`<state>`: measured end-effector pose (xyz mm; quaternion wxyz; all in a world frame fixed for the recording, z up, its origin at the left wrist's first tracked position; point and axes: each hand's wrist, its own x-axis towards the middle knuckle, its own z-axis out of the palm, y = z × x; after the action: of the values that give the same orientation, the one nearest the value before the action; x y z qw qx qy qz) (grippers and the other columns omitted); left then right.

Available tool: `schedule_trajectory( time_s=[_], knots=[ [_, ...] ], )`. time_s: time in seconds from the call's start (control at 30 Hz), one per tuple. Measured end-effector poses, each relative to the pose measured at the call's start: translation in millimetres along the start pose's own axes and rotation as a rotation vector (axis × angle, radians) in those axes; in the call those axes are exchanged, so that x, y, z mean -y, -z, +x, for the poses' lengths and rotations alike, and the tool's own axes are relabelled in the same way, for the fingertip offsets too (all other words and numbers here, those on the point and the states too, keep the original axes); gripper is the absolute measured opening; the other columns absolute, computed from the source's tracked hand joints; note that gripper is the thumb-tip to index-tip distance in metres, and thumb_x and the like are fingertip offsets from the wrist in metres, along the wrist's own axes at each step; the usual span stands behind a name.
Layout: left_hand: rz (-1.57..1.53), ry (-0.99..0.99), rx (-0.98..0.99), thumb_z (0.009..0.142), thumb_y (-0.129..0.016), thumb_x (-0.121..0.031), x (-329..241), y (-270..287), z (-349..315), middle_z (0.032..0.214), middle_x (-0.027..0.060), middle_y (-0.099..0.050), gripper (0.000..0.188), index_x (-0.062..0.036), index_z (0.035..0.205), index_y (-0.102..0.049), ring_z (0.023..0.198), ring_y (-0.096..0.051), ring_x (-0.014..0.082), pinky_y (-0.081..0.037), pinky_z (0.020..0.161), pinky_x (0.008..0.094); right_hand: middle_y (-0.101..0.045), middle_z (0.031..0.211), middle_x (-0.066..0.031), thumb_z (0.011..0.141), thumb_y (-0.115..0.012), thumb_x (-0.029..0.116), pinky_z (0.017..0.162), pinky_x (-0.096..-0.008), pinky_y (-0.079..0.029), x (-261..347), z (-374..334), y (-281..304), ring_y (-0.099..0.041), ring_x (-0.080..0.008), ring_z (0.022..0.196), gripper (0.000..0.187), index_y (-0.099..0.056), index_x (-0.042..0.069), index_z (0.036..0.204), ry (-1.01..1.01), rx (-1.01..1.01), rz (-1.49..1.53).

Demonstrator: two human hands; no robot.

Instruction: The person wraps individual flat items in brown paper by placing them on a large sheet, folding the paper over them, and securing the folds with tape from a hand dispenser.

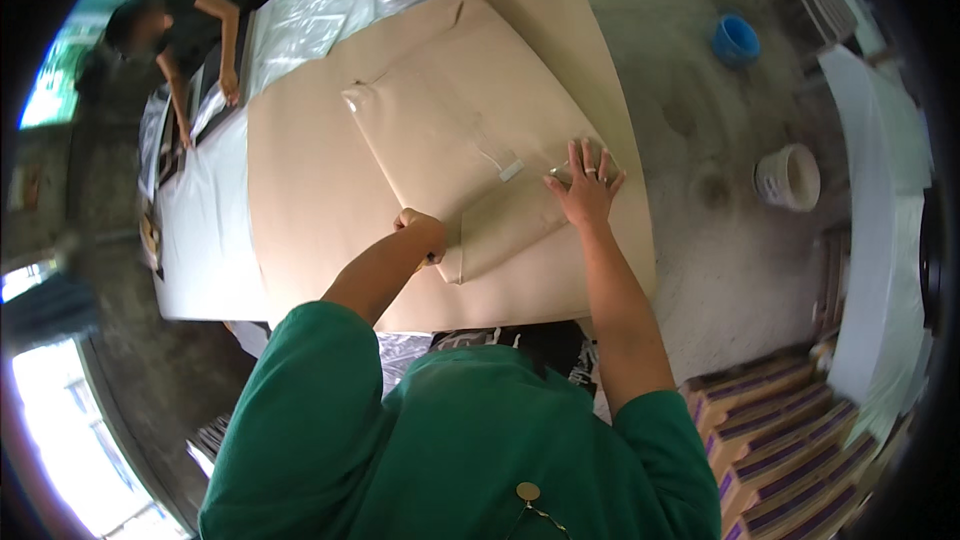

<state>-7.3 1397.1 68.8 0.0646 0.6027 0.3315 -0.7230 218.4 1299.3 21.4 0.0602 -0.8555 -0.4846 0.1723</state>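
A large flat parcel wrapped in brown paper (470, 90) lies on a wider sheet of brown paper (300, 190) over the table. My left hand (422, 234) is closed in a fist at the parcel's near left corner. A bit of something yellow and dark shows below that fist, too small to name. With its fingers spread, my right hand (585, 190) presses flat on the parcel's right edge, beside a shiny piece that looks like clear tape. A small whitish tab (511, 171) sits on the parcel's top, left of my right hand.
Clear plastic sheeting (305, 30) covers the far left of the table. Another person (190, 35) works there with both arms lowered. On the floor to the right stand a blue bucket (736, 39) and a white bucket (788, 178). Stacked cartons (780, 440) sit at lower right.
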Motion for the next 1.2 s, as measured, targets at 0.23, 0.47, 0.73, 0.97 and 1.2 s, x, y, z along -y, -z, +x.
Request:
schedule_trajectory(
  time_s=[0.23,0.47,0.73,0.97,1.2],
  knots=[
    [-0.256,0.053,-0.080,0.064,-0.066,-0.026,11,-2,-9,0.082,0.0000,-0.062,0.025,-0.0188,0.087,-0.064,0.070,-0.059,0.0178,-0.044,0.059,0.0353,-0.005,0.148,0.0034,0.078,-0.051,0.057,0.103,-0.0606,-0.006,-12,7,23,-0.005,-0.0276,0.136,0.081,-0.009,0.029,0.141,-0.006,0.200,0.005],
    [-0.281,0.067,-0.227,0.069,-0.063,-0.023,8,-15,-9,0.095,0.0042,-0.055,0.031,-0.0173,0.098,-0.055,0.083,-0.054,0.0200,-0.039,0.068,0.0361,-0.007,0.148,-0.0041,0.074,-0.058,0.055,0.100,-0.0652,-0.006,-55,1,44,-0.006,-0.0384,0.134,0.081,-0.014,0.036,0.139,-0.096,0.276,0.036],
    [-0.348,0.218,-0.183,0.074,-0.059,-0.021,32,-41,0,0.113,0.0095,-0.043,0.045,-0.0161,0.115,-0.040,0.101,-0.044,0.0236,-0.032,0.083,0.0377,-0.010,0.148,-0.0067,0.076,-0.057,0.052,0.097,-0.0689,-0.003,-72,7,43,-0.003,-0.0407,0.133,0.078,-0.016,0.035,0.139,-0.075,0.256,0.138],
    [-0.554,0.500,-0.225,0.079,-0.055,-0.018,71,-94,31,0.129,0.0141,-0.033,0.059,-0.0152,0.130,-0.026,0.117,-0.035,0.0268,-0.026,0.095,0.0391,-0.022,0.144,-0.0096,0.077,-0.055,0.052,0.095,-0.0706,-0.009,-53,18,32,-0.018,-0.0402,0.130,0.078,-0.015,0.030,0.140,-0.013,0.221,0.061],
    [-1.213,0.555,-1.276,0.088,-0.047,-0.024,16,-155,72,0.144,0.0192,-0.016,0.063,-0.0115,0.141,-0.015,0.132,-0.018,0.0336,-0.014,0.106,0.0456,-0.052,0.117,-0.0164,0.084,-0.039,0.059,0.082,-0.0475,-0.042,-35,28,4,-0.053,-0.0346,0.101,0.064,-0.031,0.012,0.128,-0.154,0.057,0.254]
  ],
)
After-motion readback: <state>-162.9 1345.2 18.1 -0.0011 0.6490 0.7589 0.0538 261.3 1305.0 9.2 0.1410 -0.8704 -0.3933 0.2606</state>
